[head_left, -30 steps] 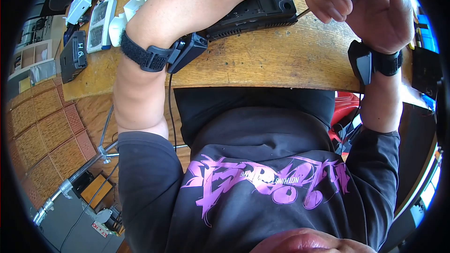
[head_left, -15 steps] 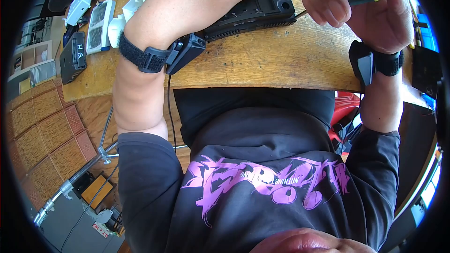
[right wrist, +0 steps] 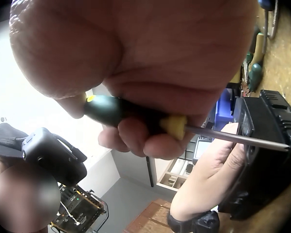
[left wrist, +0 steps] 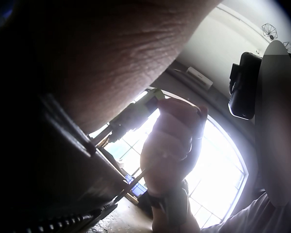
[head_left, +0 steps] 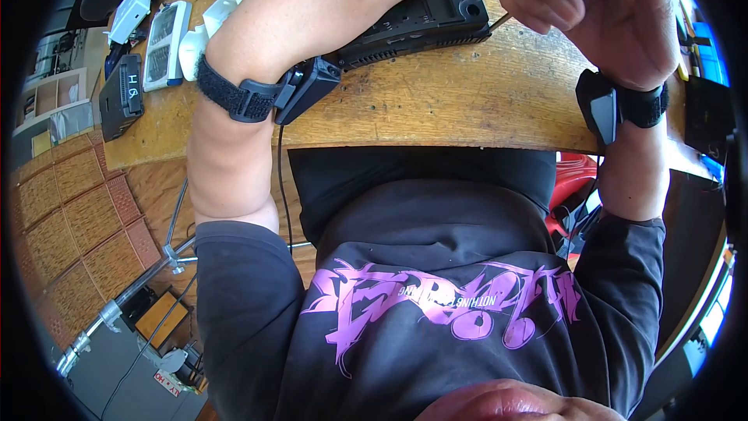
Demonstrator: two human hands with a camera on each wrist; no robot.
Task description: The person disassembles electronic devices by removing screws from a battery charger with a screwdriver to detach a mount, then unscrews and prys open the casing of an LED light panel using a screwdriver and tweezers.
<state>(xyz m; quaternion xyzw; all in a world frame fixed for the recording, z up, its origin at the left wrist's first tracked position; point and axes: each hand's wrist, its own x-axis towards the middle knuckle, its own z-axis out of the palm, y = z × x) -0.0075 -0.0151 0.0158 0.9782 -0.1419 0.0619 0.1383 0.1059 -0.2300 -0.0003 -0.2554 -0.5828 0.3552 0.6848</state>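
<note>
A black plastic device [head_left: 425, 12] with a recessed middle lies on the wooden table. The left hand [head_left: 312, 8] rests on it, thumb extended over the recess; its other fingers are out of sight in the head view. In the right wrist view the right hand [right wrist: 150, 82] grips the dark green and yellow handle of a screwdriver [right wrist: 111, 110], fingers curled round it. The metal shaft reaches to the device [right wrist: 262, 160], its tip at the housing near a corner. In the head view the right hand [head_left: 600, 23] is right of the device.
A black box [head_left: 122, 97] marked with white letters stands at the table's left edge, beside a clear-lidded case [head_left: 167, 43] and a white open container [head_left: 222, 12]. Other tools [right wrist: 256, 63] lie beyond the device in the right wrist view. The table's front edge [head_left: 436, 145] faces the person.
The right hand has turned slightly round the screwdriver handle, its fingers shifting position. The left hand has stayed almost still on the device.
</note>
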